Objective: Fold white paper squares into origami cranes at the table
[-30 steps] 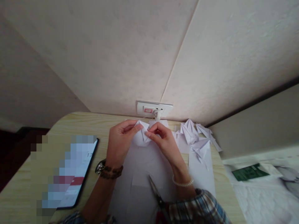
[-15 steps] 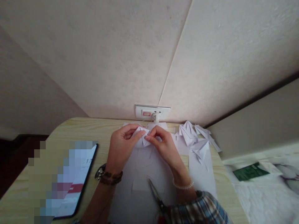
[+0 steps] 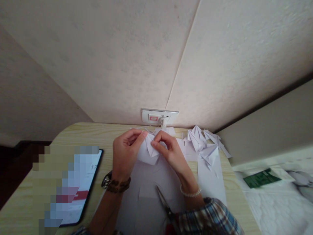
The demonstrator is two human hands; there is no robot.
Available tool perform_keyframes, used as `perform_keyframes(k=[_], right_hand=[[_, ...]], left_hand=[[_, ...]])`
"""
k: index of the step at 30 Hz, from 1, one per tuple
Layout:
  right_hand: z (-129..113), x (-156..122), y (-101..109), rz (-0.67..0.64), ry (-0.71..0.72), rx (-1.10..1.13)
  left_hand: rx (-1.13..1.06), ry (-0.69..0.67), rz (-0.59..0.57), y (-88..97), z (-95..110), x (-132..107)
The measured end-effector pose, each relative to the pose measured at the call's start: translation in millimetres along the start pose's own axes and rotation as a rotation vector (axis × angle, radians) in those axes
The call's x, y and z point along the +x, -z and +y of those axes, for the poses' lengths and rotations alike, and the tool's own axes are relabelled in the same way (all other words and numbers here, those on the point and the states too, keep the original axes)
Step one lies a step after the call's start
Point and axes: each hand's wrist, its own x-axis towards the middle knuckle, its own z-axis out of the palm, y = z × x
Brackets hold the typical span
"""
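Between my two hands is a small white piece of folded paper (image 3: 151, 148), held up over the far part of the table. My left hand (image 3: 126, 148) pinches its upper left edge between thumb and fingers. On the other side my right hand (image 3: 168, 147) grips the paper's right edge, thumb against the crease. Beneath them white paper sheets (image 3: 132, 192) cover the middle of the table. A pair of scissors (image 3: 164, 202) lies on the sheets with its tip pointing away from me, the handles partly hidden by my right sleeve.
Several folded white paper pieces (image 3: 198, 140) are heaped at the back right of the wooden table (image 3: 70, 137). A tablet or phone (image 3: 85, 182) with a lit screen lies at the left. A plug sits in the wall socket (image 3: 160, 116). A green packet (image 3: 262, 178) is off to the right.
The folded paper has turned, and a narrow pointed flap now shows at its front. My left hand has shifted slightly left, its thumb now higher on the paper.
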Motion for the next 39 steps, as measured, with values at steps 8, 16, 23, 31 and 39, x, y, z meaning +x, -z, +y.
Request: perform_keyframes(k=[8, 16, 23, 31, 39], right_hand=[[4, 1, -1, 0.011, 0.042, -0.100], [3, -1, 3, 0.087, 0.119, -0.133], [5, 2, 0, 0.000, -0.006, -0.067], [7, 2, -2, -0.003, -0.058, 0.055], [6, 2, -1, -0.002, -0.048, 0.022]], left_hand=[[0.022, -0.030, -0.090, 1.7, -7, 5], [-0.046, 0.068, -0.262, 0.3, -11, 6], [-0.096, 0.088, -0.071, 2.1, -8, 6], [-0.115, 0.050, -0.005, 1.4, -6, 4], [-0.105, 0.048, -0.039, 1.1, -5, 4]])
